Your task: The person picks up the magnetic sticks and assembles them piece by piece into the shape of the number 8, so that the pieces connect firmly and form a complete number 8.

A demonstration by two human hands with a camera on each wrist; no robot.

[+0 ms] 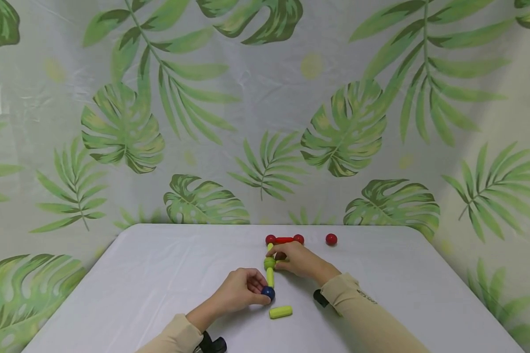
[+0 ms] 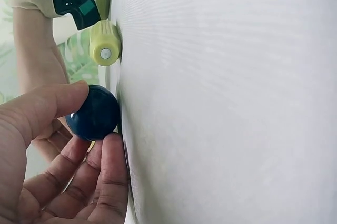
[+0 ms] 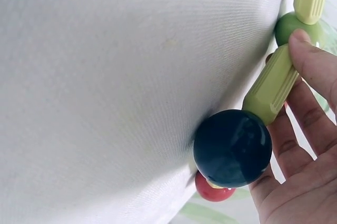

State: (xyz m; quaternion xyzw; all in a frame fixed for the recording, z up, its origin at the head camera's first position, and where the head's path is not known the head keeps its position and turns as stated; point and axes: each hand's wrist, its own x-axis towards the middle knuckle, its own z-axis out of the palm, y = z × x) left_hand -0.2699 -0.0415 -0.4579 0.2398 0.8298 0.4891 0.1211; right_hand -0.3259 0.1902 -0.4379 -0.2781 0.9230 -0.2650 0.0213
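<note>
In the head view, a chain of balls and rods lies on the table. My left hand (image 1: 243,289) pinches a blue ball (image 2: 93,113) between thumb and fingers, at the near end of a yellow-green rod (image 1: 270,277). That rod meets a green ball (image 1: 270,263). My right hand (image 1: 298,259) is beside the green ball. In the right wrist view its thumb and fingers pinch another yellow-green rod (image 3: 270,86), which joins the green ball to a second blue ball (image 3: 231,148). The hand covers this side branch from above.
Two red balls (image 1: 271,239) (image 1: 298,239) with a red rod (image 1: 284,240) between them form the chain's far end. Further right is a loose red ball (image 1: 331,239). A loose yellow-green rod (image 1: 280,312) lies nearer than the left hand's ball. White cloth covers the table (image 1: 159,264).
</note>
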